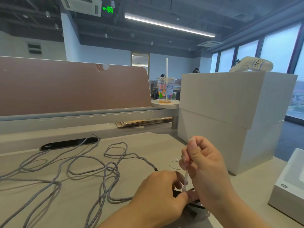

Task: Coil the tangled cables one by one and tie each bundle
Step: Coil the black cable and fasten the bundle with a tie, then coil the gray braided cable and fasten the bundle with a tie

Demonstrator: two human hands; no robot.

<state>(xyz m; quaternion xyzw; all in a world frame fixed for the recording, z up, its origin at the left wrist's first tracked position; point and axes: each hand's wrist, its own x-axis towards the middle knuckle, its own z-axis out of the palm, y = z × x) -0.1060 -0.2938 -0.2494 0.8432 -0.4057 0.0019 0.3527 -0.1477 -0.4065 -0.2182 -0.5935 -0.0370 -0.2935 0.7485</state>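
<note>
A long grey braided cable (92,163) lies in loose tangled loops over the left and middle of the desk (148,142). Near the front edge my left hand (158,195) grips a dark cable bundle (192,206), mostly hidden under both hands. My right hand (204,163) pinches a white tie strip (186,176) and holds it upright above that bundle; its lower end meets the bundle by my left thumb. A second thin white tie loop (174,163) lies on the desk behind my hands.
Two stacked white boxes (230,116) stand right of my hands, with a white controller (251,64) on top. Another white box (289,191) sits at the far right. A plastic cup with straw (165,89) stands on a shelf behind. A black slot (69,143) runs along the desk's back.
</note>
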